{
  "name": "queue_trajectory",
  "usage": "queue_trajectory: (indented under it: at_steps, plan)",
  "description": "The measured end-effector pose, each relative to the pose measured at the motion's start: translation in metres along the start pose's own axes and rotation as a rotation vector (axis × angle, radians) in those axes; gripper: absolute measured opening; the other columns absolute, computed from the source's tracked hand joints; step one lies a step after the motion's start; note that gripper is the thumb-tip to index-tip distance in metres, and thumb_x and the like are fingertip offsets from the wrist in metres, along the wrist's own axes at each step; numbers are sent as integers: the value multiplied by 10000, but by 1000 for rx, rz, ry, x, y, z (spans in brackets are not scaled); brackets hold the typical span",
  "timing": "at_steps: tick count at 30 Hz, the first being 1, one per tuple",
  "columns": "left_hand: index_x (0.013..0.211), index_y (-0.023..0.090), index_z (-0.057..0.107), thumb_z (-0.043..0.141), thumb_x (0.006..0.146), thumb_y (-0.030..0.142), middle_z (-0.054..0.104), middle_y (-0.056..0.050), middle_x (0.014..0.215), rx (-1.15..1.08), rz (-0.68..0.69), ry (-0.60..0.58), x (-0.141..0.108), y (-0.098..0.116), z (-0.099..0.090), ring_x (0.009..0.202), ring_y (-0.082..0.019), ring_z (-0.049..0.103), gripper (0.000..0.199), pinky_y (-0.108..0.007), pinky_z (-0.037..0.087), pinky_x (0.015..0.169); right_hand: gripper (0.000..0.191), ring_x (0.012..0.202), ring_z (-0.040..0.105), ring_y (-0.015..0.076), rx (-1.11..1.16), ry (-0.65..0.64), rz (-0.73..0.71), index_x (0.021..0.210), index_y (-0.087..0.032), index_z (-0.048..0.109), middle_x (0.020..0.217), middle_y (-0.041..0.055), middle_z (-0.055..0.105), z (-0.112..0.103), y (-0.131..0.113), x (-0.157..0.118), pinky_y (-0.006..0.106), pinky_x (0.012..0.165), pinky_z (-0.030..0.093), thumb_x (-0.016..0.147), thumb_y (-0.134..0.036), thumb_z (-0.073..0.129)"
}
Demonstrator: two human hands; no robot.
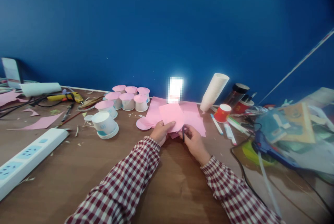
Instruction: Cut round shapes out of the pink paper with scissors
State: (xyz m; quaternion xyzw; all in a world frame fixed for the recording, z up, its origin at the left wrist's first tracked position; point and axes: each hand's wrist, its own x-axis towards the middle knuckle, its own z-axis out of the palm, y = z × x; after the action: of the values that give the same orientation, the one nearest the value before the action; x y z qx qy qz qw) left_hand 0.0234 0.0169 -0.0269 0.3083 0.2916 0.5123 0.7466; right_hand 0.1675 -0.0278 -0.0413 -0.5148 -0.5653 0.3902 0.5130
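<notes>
My left hand (162, 132) pinches a piece of pink paper (172, 115), thumb on top, and holds it up over the table. In my right hand (192, 141) is a pair of scissors (183, 134), its dark handles between the fingers and its blades at the paper's right edge. Behind and below lie larger pink sheets (194, 114). Pink paper rounds (143, 123) rest just left of them. Several white paper cups with pink round tops (127, 98) stand to the left, and nearer me is a white cup (103, 121) without a pink top.
A white power strip (28, 157) lies at the left, with a yellow glue gun (66, 97) behind it. On the right are a leaning stack of paper cups (215, 90), a red cup (222, 112), markers (217, 124) and a blue glue gun (271, 151) with cords.
</notes>
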Motion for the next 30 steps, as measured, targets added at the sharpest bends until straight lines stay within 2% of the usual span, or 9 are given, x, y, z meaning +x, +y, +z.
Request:
queue_trajectory:
  at_steps: [6,11,30]
  plan:
    - [1004,54,651,754,674,196,716,-158,944,-7,6,-37,1,-2,-3,887,-243,676,374,-348,560,772,373,717,631,175,-4,3,-6,1077,-151,596,751,32,651,0,0,-1,281,668,513,751,-310,682]
    - [1009,58,651,761,667,198,715,-159,958,4,-2,-11,0,-1,-2,882,-242,678,386,-344,564,762,375,715,626,169,-11,0,-5,1080,-151,595,809,53,674,0,-2,-1,281,667,513,755,-317,681]
    - [961,56,659,760,652,168,722,-146,909,-17,9,-10,0,-1,0,901,-245,675,344,-363,551,816,393,706,611,171,-24,3,9,1080,-143,586,814,57,665,1,-4,-1,286,656,496,755,-345,675]
